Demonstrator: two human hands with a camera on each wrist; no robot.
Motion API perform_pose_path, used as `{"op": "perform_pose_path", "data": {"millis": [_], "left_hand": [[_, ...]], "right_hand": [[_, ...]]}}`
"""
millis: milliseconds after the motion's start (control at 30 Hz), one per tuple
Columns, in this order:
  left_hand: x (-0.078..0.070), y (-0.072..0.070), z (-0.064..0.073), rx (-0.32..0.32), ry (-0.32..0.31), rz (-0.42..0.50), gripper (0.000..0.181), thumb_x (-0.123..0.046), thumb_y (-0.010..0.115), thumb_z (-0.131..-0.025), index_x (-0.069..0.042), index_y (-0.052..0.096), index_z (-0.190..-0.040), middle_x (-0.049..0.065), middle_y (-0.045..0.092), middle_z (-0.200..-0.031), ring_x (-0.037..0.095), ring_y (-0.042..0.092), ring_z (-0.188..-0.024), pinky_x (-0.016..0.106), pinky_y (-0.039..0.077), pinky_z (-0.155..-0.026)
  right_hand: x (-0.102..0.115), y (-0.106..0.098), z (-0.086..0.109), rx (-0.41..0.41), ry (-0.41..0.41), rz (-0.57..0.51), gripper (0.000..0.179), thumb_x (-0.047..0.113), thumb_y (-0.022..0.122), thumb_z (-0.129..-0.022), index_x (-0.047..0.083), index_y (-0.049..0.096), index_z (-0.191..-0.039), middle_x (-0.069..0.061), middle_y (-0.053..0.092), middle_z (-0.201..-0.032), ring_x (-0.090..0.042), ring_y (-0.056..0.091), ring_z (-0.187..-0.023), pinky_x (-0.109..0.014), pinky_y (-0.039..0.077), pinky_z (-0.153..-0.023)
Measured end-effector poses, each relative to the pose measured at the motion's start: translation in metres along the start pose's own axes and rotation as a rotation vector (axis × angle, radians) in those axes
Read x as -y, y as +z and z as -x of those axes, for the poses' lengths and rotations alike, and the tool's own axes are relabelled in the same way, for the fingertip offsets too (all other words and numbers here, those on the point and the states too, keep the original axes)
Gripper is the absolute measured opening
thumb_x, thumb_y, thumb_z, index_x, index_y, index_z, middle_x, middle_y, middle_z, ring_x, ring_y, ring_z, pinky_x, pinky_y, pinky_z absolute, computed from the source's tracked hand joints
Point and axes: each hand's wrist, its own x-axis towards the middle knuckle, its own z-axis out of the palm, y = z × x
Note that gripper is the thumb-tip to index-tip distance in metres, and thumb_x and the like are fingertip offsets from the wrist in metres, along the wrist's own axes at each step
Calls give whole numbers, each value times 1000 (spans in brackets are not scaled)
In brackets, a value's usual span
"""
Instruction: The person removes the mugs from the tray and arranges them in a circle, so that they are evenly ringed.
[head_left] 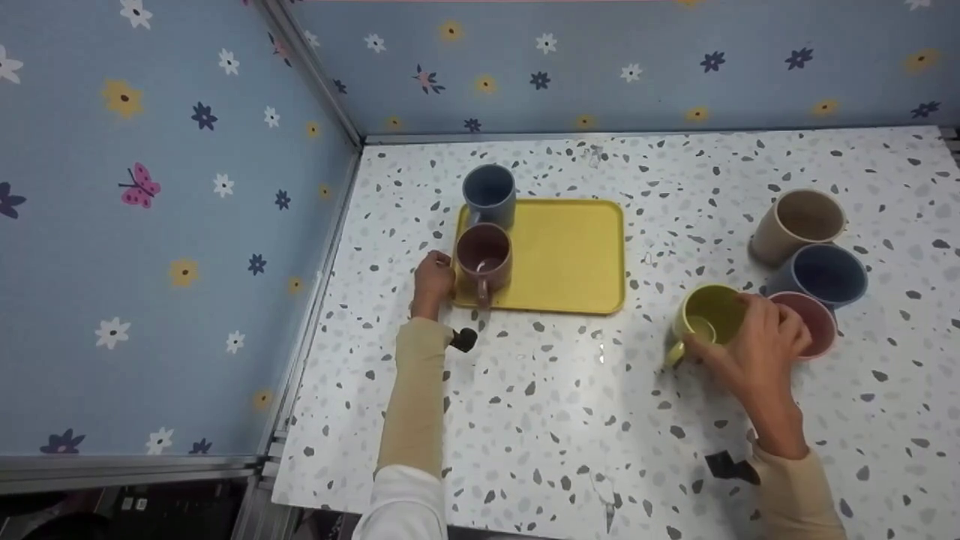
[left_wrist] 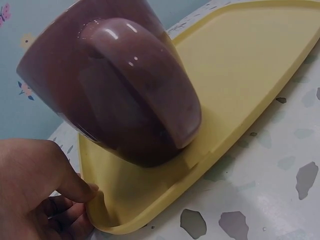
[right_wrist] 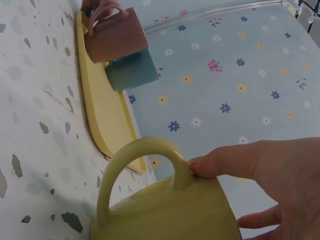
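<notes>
My right hand point(head_left: 765, 345) grips a yellow-green mug point(head_left: 696, 319) by its rim and side, thumb close to the handle in the right wrist view. The mug's handle points toward the front left. At the left, my left hand point(head_left: 433, 279) pinches the corner rim of a yellow tray point(head_left: 570, 255), with the thumb point(left_wrist: 82, 190) on the rim and the other fingers curled below. A brown-mauve mug point(left_wrist: 125, 90) stands on the tray right beside that hand, its handle facing the front. Behind it, a grey-blue mug point(head_left: 491, 196) stands at the tray's back left corner.
To the right of the held mug, a beige mug point(head_left: 780, 232), a dark blue mug point(head_left: 829, 277) and a pink mug point(head_left: 814, 326) stand close together, the pink one partly behind my right hand. Flowered blue panels point(head_left: 187, 225) border the speckled table point(head_left: 540, 420) at the left and back.
</notes>
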Motion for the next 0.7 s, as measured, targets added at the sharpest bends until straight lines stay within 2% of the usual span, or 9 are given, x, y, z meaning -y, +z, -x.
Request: {"op": "perform_pose_path", "data": {"millis": [233, 700], "left_hand": [[-1, 0, 1, 0, 7, -2, 25, -4, 44, -82, -3, 56, -104, 14, 59, -94, 26, 54, -87, 35, 44, -78], [0, 0, 1, 12, 1, 9, 27, -3, 44, -82, -2, 56, -105, 15, 60, -96, 26, 55, -88, 36, 44, -80]], "right_hand": [[0, -1, 1, 37, 5, 26, 89, 47, 78, -64, -5, 39, -125, -27, 43, -116, -45, 26, -116, -61, 10, -96], [0, 0, 2, 66, -34, 94, 104, 53, 75, -65, 0, 27, -140, -33, 31, -132, -49, 25, -120, -63, 8, -97]]}}
